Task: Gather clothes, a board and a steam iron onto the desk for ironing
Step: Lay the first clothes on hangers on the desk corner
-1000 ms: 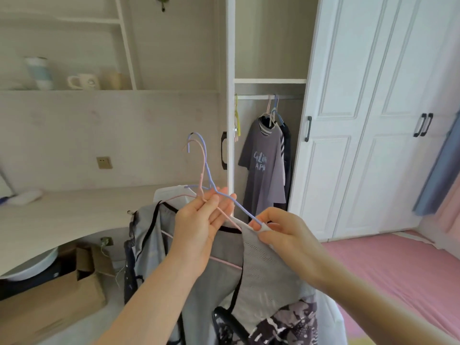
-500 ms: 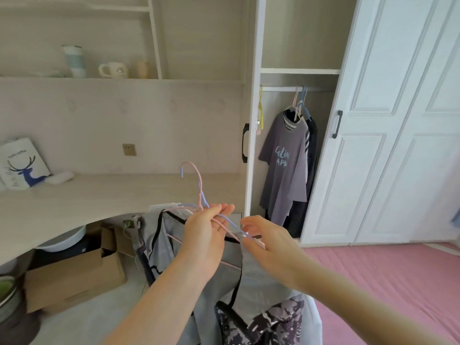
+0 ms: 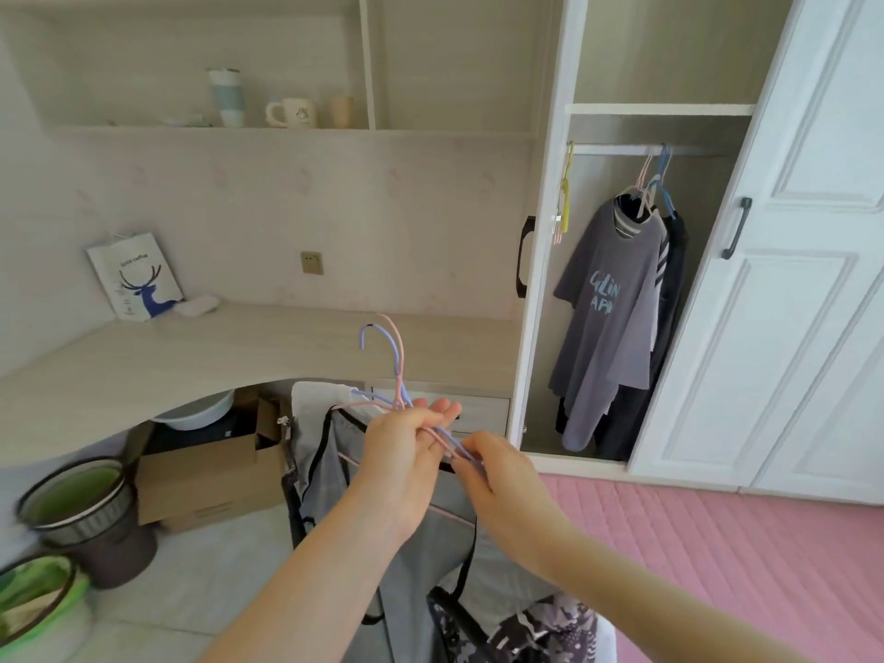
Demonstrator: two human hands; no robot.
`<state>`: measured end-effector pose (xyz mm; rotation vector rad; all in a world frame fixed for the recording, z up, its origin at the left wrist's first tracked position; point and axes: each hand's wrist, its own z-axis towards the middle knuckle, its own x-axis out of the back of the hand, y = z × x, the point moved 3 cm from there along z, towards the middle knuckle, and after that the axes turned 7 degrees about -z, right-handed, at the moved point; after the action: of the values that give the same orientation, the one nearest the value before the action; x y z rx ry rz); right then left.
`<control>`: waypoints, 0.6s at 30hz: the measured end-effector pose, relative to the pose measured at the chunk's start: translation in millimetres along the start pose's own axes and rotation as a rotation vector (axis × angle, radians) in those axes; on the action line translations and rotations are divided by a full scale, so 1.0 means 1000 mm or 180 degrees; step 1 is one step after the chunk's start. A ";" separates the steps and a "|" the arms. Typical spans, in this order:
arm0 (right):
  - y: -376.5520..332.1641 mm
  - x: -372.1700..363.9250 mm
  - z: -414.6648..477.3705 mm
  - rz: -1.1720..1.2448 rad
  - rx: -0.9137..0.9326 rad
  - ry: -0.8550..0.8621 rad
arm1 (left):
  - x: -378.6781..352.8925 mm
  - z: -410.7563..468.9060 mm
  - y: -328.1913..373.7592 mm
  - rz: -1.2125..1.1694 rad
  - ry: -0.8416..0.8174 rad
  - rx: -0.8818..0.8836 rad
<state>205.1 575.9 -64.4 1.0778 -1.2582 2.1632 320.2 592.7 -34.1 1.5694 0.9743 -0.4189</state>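
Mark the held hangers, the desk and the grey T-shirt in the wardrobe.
held hangers [image 3: 397, 378]: head view, neck below the hooks.
desk [image 3: 239, 346]: head view, bare top.
grey T-shirt [image 3: 607, 332]: head view, chest under the print.

2 hangers [image 3: 398, 375], 1 blue and 1 pink, stand hooks-up at 6 o'clock of the pale tabletop [image 3: 191, 356]. A grey garment [image 3: 335, 480] with black trim hangs from them. A dark patterned garment [image 3: 540, 629] bunches at its 5 o'clock.
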 end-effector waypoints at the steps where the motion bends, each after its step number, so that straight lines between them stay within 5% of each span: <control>1: -0.004 -0.001 0.003 -0.0026 0.0095 0.0009 | 0.004 0.000 0.003 0.0117 -0.0010 -0.0109; 12: -0.042 -0.032 0.041 -0.1116 0.0866 0.0264 | 0.057 0.005 0.057 0.1971 0.0290 -0.1152; 18: -0.067 -0.070 0.073 -0.1171 0.1044 0.0372 | 0.087 0.017 0.102 0.2000 0.0122 -0.1210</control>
<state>323.6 549.1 -61.8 1.1797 -0.6063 2.1446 454.3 610.1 -36.9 1.4398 0.5030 0.2259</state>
